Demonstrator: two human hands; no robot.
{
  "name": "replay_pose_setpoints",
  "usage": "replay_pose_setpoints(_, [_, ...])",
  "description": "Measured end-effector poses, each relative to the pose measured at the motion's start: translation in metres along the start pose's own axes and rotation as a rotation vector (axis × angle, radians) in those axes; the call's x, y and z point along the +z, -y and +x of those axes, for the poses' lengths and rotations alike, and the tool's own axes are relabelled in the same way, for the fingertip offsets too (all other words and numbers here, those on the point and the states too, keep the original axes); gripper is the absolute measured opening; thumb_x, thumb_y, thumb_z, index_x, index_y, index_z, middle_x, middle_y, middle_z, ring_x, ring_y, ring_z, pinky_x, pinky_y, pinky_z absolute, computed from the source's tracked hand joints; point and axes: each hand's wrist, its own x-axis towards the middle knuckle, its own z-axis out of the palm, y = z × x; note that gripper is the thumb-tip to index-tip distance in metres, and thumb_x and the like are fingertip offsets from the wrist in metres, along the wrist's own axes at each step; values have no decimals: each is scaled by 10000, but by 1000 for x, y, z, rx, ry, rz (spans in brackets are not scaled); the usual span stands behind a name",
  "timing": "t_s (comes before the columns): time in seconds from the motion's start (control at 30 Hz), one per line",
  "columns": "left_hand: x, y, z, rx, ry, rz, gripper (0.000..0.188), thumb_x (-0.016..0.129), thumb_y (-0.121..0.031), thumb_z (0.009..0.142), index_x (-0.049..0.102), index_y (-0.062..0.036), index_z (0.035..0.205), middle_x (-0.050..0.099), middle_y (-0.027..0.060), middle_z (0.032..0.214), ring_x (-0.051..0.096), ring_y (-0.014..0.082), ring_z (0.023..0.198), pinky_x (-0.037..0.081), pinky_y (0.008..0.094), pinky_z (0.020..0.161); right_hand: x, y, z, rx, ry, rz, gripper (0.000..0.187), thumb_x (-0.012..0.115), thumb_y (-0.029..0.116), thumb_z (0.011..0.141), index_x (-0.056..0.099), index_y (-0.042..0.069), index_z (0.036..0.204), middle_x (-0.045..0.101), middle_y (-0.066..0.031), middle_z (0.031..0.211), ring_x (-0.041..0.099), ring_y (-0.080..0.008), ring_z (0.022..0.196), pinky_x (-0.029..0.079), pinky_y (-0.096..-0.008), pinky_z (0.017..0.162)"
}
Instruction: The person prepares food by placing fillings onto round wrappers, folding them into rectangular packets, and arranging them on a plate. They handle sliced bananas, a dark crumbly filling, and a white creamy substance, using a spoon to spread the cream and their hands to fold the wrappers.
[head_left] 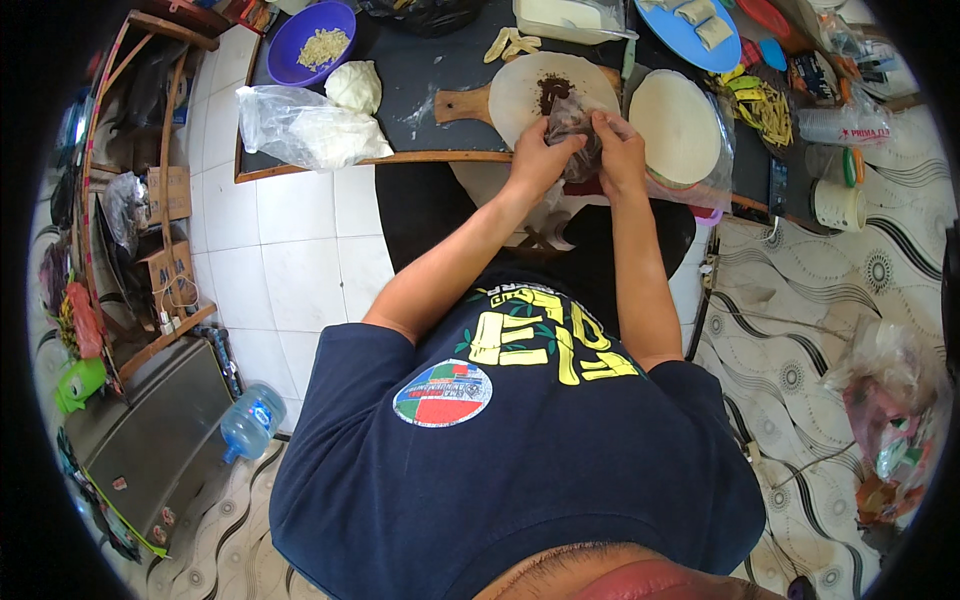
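Note:
My left hand (543, 160) and my right hand (620, 152) pinch a small clear plastic bag (568, 122) from both sides, with dark brown bits inside. The bag hangs over the near edge of a thin round dough sheet (513, 100). On that sheet lies a small heap of dark brown bits, like chocolate sprinkles (553, 90). Under the sheet is a wooden board, its handle (462, 106) pointing left. To the right, a second round pale sheet (676, 128) lies on clear plastic. Peeled banana pieces (510, 44) sit just behind the board.
At the table's left are a purple bowl (282, 62) of pale shreds, a dough ball (353, 87) and a plastic bag of white dough or flour (315, 130). A clear tub (570, 25), a blue plate (668, 36) of folded pieces and banana peels (762, 108) stand behind and right.

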Motion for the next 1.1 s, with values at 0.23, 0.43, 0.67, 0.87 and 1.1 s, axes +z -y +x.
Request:
replay_pose_setpoints(0.23, [0, -49, -20, 271, -96, 278, 244, 691, -208, 964, 690, -1, 1094, 715, 53, 877, 612, 108, 821, 498, 279, 751, 5, 8, -10, 45, 187, 553, 229, 640, 223, 1022, 669, 21, 1127, 709, -100, 1103, 659, -222, 1046, 513, -368, 949])
replay_pose_setpoints(0.43, [2, -78, -24, 529, -169, 331, 200, 693, -163, 981, 706, 11, 1079, 725, 63, 908, 616, 110, 820, 488, 266, 753, 22, 39, -20, -62, 384, 680, 247, 605, 239, 1041, 659, 32, 1165, 699, -87, 1160, 649, -224, 1100, 498, -380, 992])
replay_pose_setpoints(0.67, [-28, -99, -12, 658, -241, 184, 136, 682, -129, 985, 746, -15, 1021, 735, 76, 1056, 655, 134, 882, 505, 267, 776, 41, 43, -14, -256, 387, 437, 293, 661, 236, 1009, 658, 41, 1228, 685, -88, 1241, 626, -204, 1165, 477, -379, 1031])
replay_pose_setpoints(0.87, [-108, -117, 13, 650, -299, 283, 189, 639, -163, 1028, 746, -8, 1010, 731, 5, 950, 607, 53, 851, 470, 214, 752, 10, 26, -15, -151, 22, -195, 297, 702, 123, 950, 671, 25, 1229, 693, -87, 1232, 639, -180, 1135, 498, -316, 973])
replay_pose_setpoints(1.1, [-180, -80, 87, 544, -346, 547, 183, 662, -168, 992, 752, -11, 1020, 749, 92, 888, 648, 130, 819, 492, 278, 763, -29, -6, -25, -284, -160, -654, 447, 793, 187, 833, 662, 20, 1227, 678, -131, 1187, 656, -230, 1030, 540, -353, 867])
